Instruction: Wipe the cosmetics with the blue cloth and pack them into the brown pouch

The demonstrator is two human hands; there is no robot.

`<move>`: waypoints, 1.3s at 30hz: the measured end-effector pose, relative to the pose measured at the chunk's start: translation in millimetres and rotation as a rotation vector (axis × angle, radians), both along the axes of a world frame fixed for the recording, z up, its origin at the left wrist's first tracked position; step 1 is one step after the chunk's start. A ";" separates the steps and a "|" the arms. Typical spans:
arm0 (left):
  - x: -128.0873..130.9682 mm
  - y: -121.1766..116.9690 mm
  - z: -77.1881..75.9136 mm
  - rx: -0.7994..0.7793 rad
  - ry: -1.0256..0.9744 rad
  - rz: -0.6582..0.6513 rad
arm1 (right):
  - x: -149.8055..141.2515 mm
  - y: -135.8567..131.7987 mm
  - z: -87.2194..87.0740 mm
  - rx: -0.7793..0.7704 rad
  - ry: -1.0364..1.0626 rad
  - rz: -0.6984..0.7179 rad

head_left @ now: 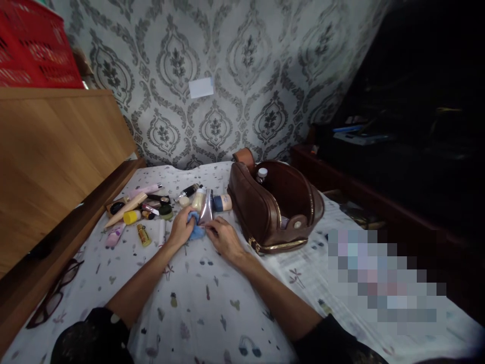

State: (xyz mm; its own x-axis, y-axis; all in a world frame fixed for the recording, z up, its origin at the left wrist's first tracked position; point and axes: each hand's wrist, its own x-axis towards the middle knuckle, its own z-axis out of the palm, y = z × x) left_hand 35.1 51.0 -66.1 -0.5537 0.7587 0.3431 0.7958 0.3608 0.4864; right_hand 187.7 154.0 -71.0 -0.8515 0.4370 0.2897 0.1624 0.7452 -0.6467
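My left hand (182, 226) is closed on a crumpled blue cloth (197, 231). My right hand (227, 238) has its fingertips pinched at the near end of a shiny silvery-pink tube (206, 206), with the cloth against it. Just beyond lie a pale yellowish tube (198, 199) and a dark blue and beige bottle (223, 202). To the right of my hands stands a brown leather toiletry bag (250, 207), its top unzipped, with a white-capped bottle (261, 175) inside. My fingers partly hide the cloth and the tube's near end.
Several cosmetics lie at the left, among them a yellow-capped item (132, 217), a small gold bottle (143, 235) and a pink tube (115, 235). Glasses (56, 293) rest by the wooden cabinet (60, 151). A red crate (36, 48) sits on top. A patterned wall is behind.
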 end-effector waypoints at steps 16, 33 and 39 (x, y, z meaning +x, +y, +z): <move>-87.9 52.6 47.2 -0.497 0.215 0.274 | 0.0 2.7 0.0 -0.101 0.096 -0.003; -112.9 78.1 60.8 -0.740 0.316 0.224 | 1.7 4.4 -0.9 -0.078 0.102 0.044; -92.5 66.9 73.4 -0.726 0.421 0.291 | 0.3 5.9 -3.8 -0.084 0.132 0.068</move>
